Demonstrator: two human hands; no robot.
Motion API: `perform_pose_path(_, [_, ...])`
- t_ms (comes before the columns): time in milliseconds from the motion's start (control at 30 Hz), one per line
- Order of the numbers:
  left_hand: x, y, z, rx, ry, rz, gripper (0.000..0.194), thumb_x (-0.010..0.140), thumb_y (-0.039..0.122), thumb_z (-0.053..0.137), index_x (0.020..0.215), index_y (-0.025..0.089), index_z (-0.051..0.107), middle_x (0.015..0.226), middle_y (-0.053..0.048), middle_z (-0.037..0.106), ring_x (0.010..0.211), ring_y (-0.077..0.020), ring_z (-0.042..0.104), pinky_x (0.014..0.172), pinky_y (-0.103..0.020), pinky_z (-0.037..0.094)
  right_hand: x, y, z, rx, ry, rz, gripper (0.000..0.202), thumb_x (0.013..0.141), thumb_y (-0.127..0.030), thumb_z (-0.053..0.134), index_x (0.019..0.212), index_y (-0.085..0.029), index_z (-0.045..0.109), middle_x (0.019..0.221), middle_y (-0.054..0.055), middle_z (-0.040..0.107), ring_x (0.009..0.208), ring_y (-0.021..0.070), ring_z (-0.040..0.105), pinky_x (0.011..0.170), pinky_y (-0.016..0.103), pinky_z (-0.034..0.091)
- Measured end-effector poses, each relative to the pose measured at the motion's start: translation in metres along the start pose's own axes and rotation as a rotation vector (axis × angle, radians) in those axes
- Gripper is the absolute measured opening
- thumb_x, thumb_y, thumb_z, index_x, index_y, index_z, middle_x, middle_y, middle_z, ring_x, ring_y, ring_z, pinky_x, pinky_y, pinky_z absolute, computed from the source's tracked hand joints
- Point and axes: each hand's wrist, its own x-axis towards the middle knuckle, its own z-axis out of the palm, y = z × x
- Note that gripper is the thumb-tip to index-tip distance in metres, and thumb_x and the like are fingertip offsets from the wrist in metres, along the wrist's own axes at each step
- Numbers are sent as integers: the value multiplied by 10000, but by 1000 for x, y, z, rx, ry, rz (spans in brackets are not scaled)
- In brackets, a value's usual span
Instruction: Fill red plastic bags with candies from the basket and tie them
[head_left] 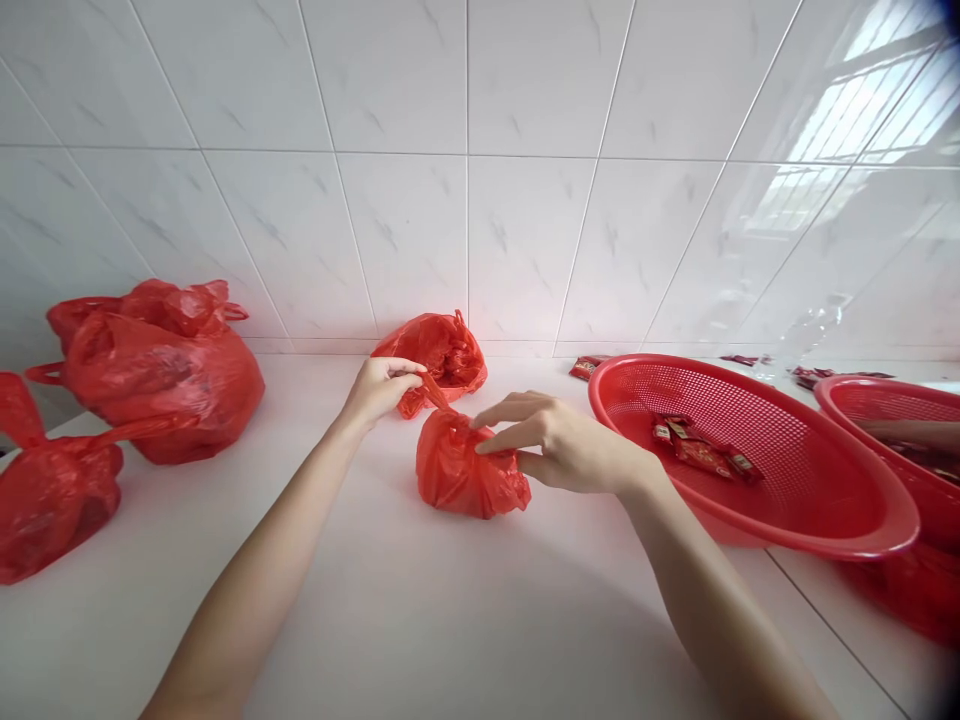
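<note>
red plastic bag (465, 485) | bulging, crinkled | handle (436, 393) stretched up-left | on countertop (420, 620)

I'm handling thin, crinkly plastic: the bag (469, 480) is looking creased, softly shiny. Basket (814, 475) is showing smooth, glossy plastic, finely perforated. Packets (703, 457) are glinting, slick film by the look. Tiles (397, 90) are gleaming, glazed; counter (420, 610) is looking smooth, nearer matt.

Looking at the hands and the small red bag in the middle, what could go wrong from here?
The left hand pinches the thin strap of the small red bag; the plastic might tear if pulled hard.
The wrist of the right hand appears close to the red basket, so a sideways move might knock it.
</note>
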Motion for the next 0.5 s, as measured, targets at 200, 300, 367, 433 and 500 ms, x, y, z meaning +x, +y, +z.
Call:
perform_pose_path(200, [16,-30,-4,19,32,-36,208,607,217,689,788,173,782,865,-69,758,844,-215,647,806,-322,480,-6,-12,-7,95,-188,20,334,797,22,540,858,-217,766,858,23,760,849,186,620,820,345,478])
perform_pose_path(300, [17,-35,-3,2,36,-64,202,595,200,690,776,165,773,774,-56,736,753,-194,628,754,-316,483,-8,-11,-7,140,-198,36,298,818,-6,557,859,-215,766,812,22,751,815,179,614,789,329,477])
perform_pose_path(367, [17,-36,-3,-25,36,-73,224,601,203,697,810,160,767,766,-48,726,701,-175,616,726,-310,489,-8,-8,-7,202,-164,47,245,853,-66,576,876,-213,771,812,37,747,830,185,628,766,321,486])
perform_pose_path(433, [18,-33,-3,-62,26,-76,246,632,232,705,860,155,758,773,-42,716,663,-155,608,698,-303,498,-7,-4,-7,302,-90,75,165,889,-179,611,871,-214,770,803,45,738,799,185,637,729,316,501])
perform_pose_path(500, [16,-25,-5,-101,-7,-73,260,691,292,702,904,152,749,760,-35,700,630,-140,606,674,-294,512,-5,-1,-6,415,67,139,149,888,-301,656,821,-219,761,765,35,719,722,175,627,672,310,512])
